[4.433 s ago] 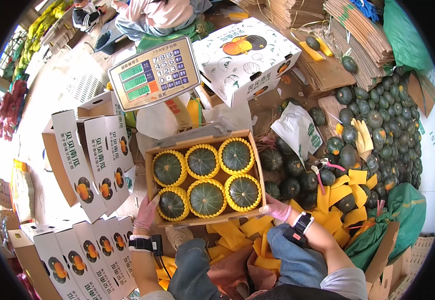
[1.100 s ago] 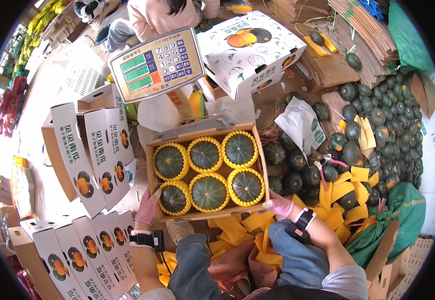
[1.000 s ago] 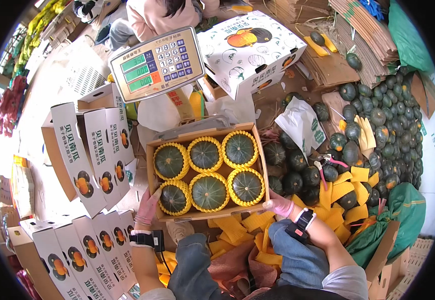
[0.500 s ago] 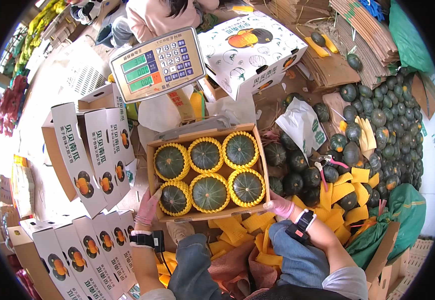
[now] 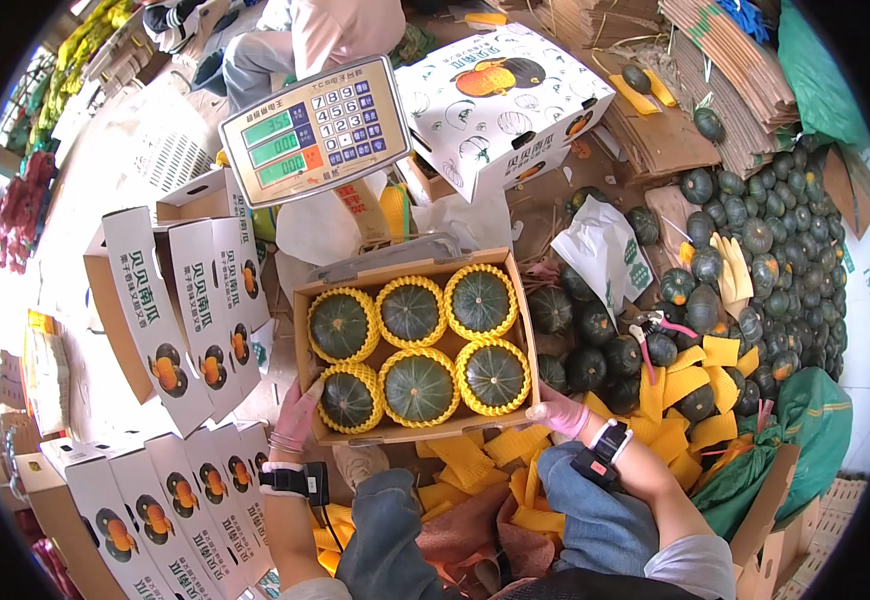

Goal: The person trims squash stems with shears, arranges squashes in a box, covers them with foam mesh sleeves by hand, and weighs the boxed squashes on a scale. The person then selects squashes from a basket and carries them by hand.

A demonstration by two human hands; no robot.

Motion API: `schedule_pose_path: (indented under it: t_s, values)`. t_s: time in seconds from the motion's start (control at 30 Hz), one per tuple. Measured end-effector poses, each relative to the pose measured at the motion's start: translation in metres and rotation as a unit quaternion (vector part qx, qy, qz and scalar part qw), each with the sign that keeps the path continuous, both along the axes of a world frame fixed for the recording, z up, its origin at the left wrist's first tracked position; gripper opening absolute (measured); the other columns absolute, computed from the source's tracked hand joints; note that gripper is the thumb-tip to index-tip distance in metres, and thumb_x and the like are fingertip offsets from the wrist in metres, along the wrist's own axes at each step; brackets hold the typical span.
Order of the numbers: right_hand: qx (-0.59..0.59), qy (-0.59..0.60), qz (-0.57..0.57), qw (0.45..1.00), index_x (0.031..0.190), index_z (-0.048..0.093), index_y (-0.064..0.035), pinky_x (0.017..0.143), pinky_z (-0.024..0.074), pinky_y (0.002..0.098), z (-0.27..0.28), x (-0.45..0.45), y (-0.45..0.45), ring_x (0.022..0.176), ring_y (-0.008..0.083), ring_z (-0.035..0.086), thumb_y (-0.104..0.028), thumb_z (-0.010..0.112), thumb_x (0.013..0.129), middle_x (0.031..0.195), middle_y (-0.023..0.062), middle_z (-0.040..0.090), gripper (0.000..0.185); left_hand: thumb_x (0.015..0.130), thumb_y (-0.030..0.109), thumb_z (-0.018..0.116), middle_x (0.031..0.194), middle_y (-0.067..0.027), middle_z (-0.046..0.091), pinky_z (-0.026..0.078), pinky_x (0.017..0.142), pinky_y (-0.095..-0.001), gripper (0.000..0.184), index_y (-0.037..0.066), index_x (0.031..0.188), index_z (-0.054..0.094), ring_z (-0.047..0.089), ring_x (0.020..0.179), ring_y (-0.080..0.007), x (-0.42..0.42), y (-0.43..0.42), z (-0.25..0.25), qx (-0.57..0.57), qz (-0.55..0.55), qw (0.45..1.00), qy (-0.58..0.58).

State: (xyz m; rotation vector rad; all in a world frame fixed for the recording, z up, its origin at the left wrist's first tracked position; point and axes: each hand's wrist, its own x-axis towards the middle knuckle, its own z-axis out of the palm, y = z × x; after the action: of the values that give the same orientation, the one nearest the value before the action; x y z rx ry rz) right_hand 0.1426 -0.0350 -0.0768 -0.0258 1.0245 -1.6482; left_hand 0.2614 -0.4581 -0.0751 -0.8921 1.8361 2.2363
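Observation:
An open cardboard box (image 5: 435, 433) sits in front of me on the grey platform of a scale (image 5: 380, 251). Two rows of dark green pumpkins (image 5: 418, 386) fill it, each ringed by a yellow foam net (image 5: 455, 398). My left hand (image 5: 296, 412), in a pink glove, grips the box's near left corner. At the near right corner my right hand (image 5: 560, 410), also pink-gloved, is closed on the wall. Parts of the fingers are hidden under and behind the cardboard. Above the box stands the scale's display (image 5: 317, 130), with green lit digits.
White printed cartons (image 5: 135, 310) stand at the left, more at lower left. A closed printed box (image 5: 500, 100) is at the back. Loose pumpkins (image 5: 765, 235) pile up at right, beside pink-handled pliers (image 5: 645, 345) and yellow foam nets (image 5: 670, 430). Another person (image 5: 340, 35) sits beyond the scale.
The top number on the scale display has changed slightly. The person at the back has shifted position. My hands and the box look unmoved.

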Motion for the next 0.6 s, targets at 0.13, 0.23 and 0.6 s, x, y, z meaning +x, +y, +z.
schedule_pose_path:
  t_s: [0.13, 0.23, 0.6]
  values:
    - [-0.008, 0.002, -0.008, 1.000, 0.145, 0.022, -0.0077, 0.105, 0.0355, 0.0329, 0.0053, -0.0004, -0.0015, 0.126, 0.0177, 0.041, -0.034, 0.070, 0.067, 0.136, 0.0061, 0.042, 0.094, 0.094, 0.014, 0.055, 0.124, -0.0054, 0.053, 0.039, 0.097, -0.0253, 0.045, -0.002, 0.134, 0.042, 0.049, 0.112, -0.0130, -0.0013, 0.0035, 0.0065, 0.008, 0.006, 1.000, 0.000]
    - [-0.005, -0.003, -0.011, 1.000, 0.145, 0.022, -0.0076, 0.106, 0.0341, 0.0336, 0.0032, 0.0009, -0.0002, 0.127, 0.0186, 0.040, -0.033, 0.070, 0.068, 0.137, 0.0065, 0.041, 0.094, 0.094, 0.015, 0.055, 0.124, -0.0055, 0.053, 0.039, 0.097, -0.0253, 0.045, -0.002, 0.134, 0.042, 0.049, 0.112, -0.0130, -0.0010, 0.0028, 0.0049, 0.009, 0.002, 1.000, 0.003]
    - [0.009, -0.004, 0.010, 1.000, 0.146, 0.018, -0.0139, 0.088, 0.0509, 0.0312, 0.0091, -0.0021, 0.0006, 0.121, 0.0195, 0.049, -0.037, 0.071, 0.067, 0.135, 0.0063, 0.044, 0.098, 0.094, 0.016, 0.056, 0.120, -0.0044, 0.055, 0.039, 0.095, -0.0245, 0.041, -0.002, 0.130, 0.047, 0.049, 0.108, -0.0118, -0.0022, 0.0050, 0.0084, -0.026, -0.005, 1.000, 0.003]
